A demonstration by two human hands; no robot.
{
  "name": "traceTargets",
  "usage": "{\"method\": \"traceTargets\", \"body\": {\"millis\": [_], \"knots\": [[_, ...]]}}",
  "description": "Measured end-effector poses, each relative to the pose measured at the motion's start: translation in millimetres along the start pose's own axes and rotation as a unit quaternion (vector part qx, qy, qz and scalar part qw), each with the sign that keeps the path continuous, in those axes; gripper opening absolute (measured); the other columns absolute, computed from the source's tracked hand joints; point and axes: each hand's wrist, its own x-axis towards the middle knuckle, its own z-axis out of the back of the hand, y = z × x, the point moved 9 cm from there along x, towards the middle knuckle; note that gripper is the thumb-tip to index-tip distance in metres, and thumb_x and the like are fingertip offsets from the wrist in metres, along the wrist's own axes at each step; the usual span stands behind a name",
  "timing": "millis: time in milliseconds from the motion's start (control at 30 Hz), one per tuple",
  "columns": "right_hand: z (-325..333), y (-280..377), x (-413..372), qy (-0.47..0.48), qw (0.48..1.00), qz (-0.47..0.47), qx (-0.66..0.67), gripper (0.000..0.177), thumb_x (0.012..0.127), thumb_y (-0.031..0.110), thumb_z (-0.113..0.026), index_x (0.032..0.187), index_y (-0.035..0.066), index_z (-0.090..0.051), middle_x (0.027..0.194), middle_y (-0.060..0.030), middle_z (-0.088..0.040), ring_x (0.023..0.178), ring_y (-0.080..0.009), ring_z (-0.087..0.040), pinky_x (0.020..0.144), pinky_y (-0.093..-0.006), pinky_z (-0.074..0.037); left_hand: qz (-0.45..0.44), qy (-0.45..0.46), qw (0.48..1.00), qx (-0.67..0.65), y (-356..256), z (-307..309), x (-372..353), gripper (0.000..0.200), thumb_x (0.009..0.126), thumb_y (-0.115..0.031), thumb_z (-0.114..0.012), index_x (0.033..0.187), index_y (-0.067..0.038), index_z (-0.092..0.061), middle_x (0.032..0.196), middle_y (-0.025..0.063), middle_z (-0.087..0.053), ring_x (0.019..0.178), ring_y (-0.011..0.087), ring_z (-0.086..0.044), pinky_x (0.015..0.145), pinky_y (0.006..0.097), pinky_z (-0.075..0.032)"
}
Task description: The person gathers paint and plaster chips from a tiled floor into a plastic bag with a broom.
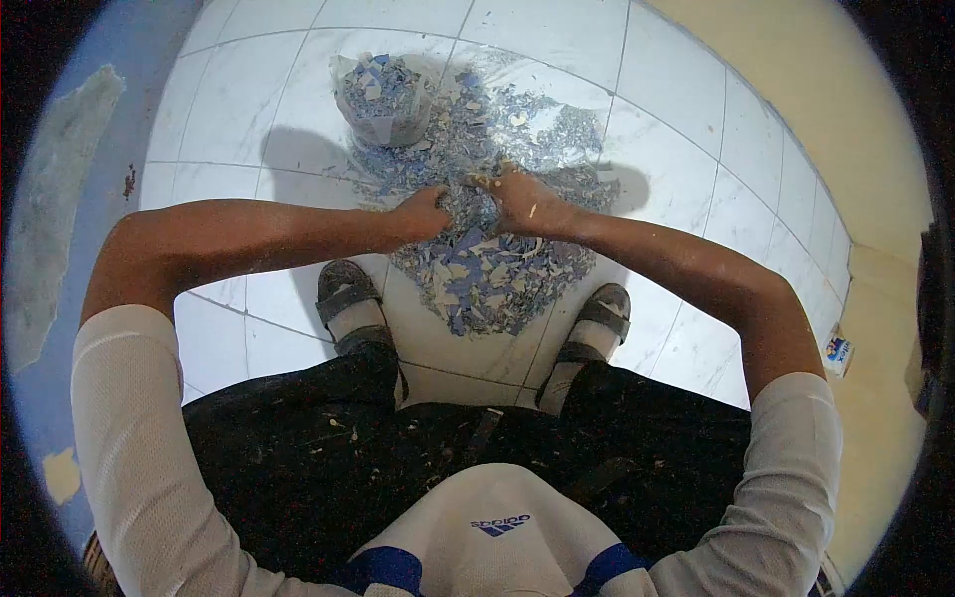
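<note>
A heap of flaked paint chips (487, 284), blue, grey and cream, lies on the floor between my feet. Over its middle my left hand (428, 213) is closed, the fingers curled inward against the debris. Facing it a short gap away, my right hand (527, 204) is closed too, with dusty, pale-smeared fingertips. Greyish bits show in the gap between the hands; what the fingers hold, I cannot tell. Beyond my left hand stands a whitish, translucent container (386, 129), filled to the top with similar chips.
Finer chips and grey dust (557, 134) spread over the white floor tiles (667, 129) farther out. My sandalled feet (348, 298) flank the heap. A peeling blue wall (109, 149) rises at left, a cream wall (786, 80) at right, with a small packet (838, 353) at its base.
</note>
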Motion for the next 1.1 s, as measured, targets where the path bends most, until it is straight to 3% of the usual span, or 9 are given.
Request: {"method": "traceTargets", "body": {"millis": [267, 367, 467, 567, 667, 767, 867, 967, 1100], "knots": [[1, -2, 1, -0.114, 0.988, 0.106, -0.004, 0.076, 0.075, 0.03, -0.078, 0.141, 0.015, -0.044, 0.111, -0.0239, -0.06, 0.108, -0.0417, -0.058, 0.091, -0.0481, -0.05, -0.028, 0.042, 0.998, -0.032, 3, -3, 3, 0.064, 0.082, -0.013, -0.07, 0.139, -0.004, -0.043, 0.126, 0.0128, -0.057, 0.112, 0.0229, -0.056, 0.098, 0.0367, -0.043], [6, -3, 1, -0.138, 0.985, 0.108, 0.004, 0.065, 0.074, 0.029, -0.078, 0.132, 0.012, -0.054, 0.108, -0.0247, -0.063, 0.103, -0.04, -0.061, 0.089, -0.048, -0.05, -0.088, 0.04, 0.995, -0.038, -10, 0, -6, 0.061, 0.083, -0.013, -0.061, 0.14, -0.006, -0.041, 0.111, 0.0124, -0.059, 0.097, 0.0233, -0.056, 0.086, 0.0366, -0.044], [10, -8, 2, -0.103, 0.989, 0.056, 0.092, 0.06, 0.064, 0.018, -0.08, 0.121, 0.009, -0.064, 0.111, -0.0225, -0.061, 0.105, -0.0395, -0.058, 0.093, -0.0457, -0.048, -0.046, 0.04, 0.998, -0.024, -14, 8, -14, 0.061, 0.083, -0.015, -0.063, 0.139, -0.006, -0.042, 0.116, 0.0141, -0.057, 0.098, 0.0242, -0.057, 0.087, 0.0379, -0.045], [14, -7, 2, -0.168, 0.978, 0.12, 0.027, 0.053, 0.071, 0.022, -0.077, 0.119, 0.005, -0.064, 0.095, -0.0253, -0.066, 0.09, -0.0385, -0.066, 0.083, -0.0466, -0.053, -0.039, 0.036, 0.998, 0.03, 6, 15, 12, 0.053, 0.087, -0.018, -0.064, 0.136, -0.007, -0.046, 0.13, 0.0132, -0.053, 0.113, 0.0259, -0.055, 0.099, 0.0391, -0.043], [13, -11, 2, -0.187, 0.972, 0.139, 0.025, 0.054, 0.07, 0.021, -0.076, 0.12, 0.005, -0.063, 0.096, -0.0243, -0.067, 0.09, -0.0387, -0.066, 0.082, -0.0459, -0.054, -0.072, -0.007, 0.995, 0.075, -14, 36, -7, 0.053, 0.089, -0.019, -0.062, 0.137, -0.006, -0.044, 0.135, 0.0166, -0.048, 0.117, 0.029, -0.053, 0.1, 0.042, -0.043], [17, -14, 0, -0.165, 0.979, 0.111, 0.042, 0.049, 0.069, 0.021, -0.077, 0.115, 0.005, -0.066, 0.095, -0.0225, -0.067, 0.09, -0.0379, -0.066, 0.083, -0.0452, -0.054, -0.206, -0.08, 0.939, 0.263, -42, 47, -30, 0.066, 0.086, -0.025, -0.064, 0.141, -0.002, -0.036, 0.138, 0.0241, -0.044, 0.125, 0.0366, -0.047, 0.103, 0.0444, -0.041], [18, -17, 4, -0.157, 0.983, 0.094, 0.001, 0.044, 0.069, 0.019, -0.078, 0.109, 0.003, -0.068, 0.091, -0.0203, -0.067, 0.086, -0.0369, -0.066, 0.08, -0.0443, -0.054, -0.285, -0.071, 0.925, 0.242, -61, 47, -59, 0.054, 0.089, -0.022, -0.061, 0.135, 0.0, -0.041, 0.13, 0.0242, -0.051, 0.114, 0.0352, -0.055, 0.095, 0.0439, -0.046], [38, -16, -12, -0.267, 0.932, 0.23, 0.084, 0.04, 0.07, 0.018, -0.08, 0.106, 0.003, -0.069, 0.084, -0.018, -0.067, 0.079, -0.0331, -0.066, 0.073, -0.0412, -0.054, -0.29, 0.026, 0.932, 0.217, -77, 44, -77, 0.042, 0.092, -0.018, -0.059, 0.127, 0.001, -0.046, 0.113, 0.0213, -0.058, 0.098, 0.0322, -0.06, 0.085, 0.0434, -0.048], [47, -31, -9, -0.203, 0.953, 0.125, 0.186, 0.041, 0.072, 0.017, -0.081, 0.11, 0.006, -0.069, 0.088, -0.0159, -0.068, 0.08, -0.025, -0.066, 0.07, -0.0391, -0.053, -0.416, -0.118, 0.864, 0.259, -117, 69, -117, 0.031, 0.092, -0.018, -0.061, 0.117, -0.002, -0.052, 0.1, 0.0157, -0.059, 0.088, 0.0285, -0.059, 0.079, 0.0414, -0.048]]}}
